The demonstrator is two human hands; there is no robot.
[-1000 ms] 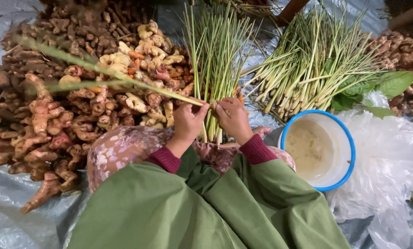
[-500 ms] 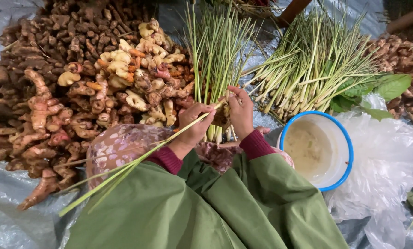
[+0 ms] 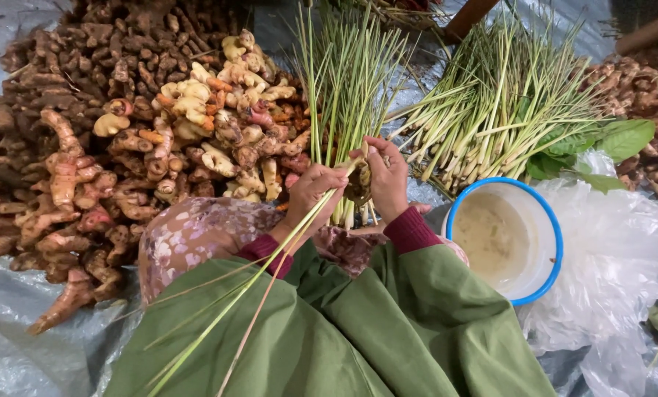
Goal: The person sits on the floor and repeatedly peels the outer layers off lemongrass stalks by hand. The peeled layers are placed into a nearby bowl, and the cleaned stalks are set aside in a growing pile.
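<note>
Before the root heaps, left hand (image 3: 315,187) fingers clenched on lemongrass stalk (image 3: 270,261); right hand (image 3: 387,176) seemingly pinching its base

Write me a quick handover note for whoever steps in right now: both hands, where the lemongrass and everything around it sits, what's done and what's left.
Left hand: gripping a long green leaf strip that trails down across the lap.
Right hand: closed on the base of the lemongrass bundle, standing upright between the hands.
Around: loose lemongrass pile to the right, ginger-like roots heaped left, blue-rimmed bowl by the right knee.
Done: the strip reaches the bundle's base.
Left: whether a knot is tied cannot be seen; the loose pile is unbundled.
</note>
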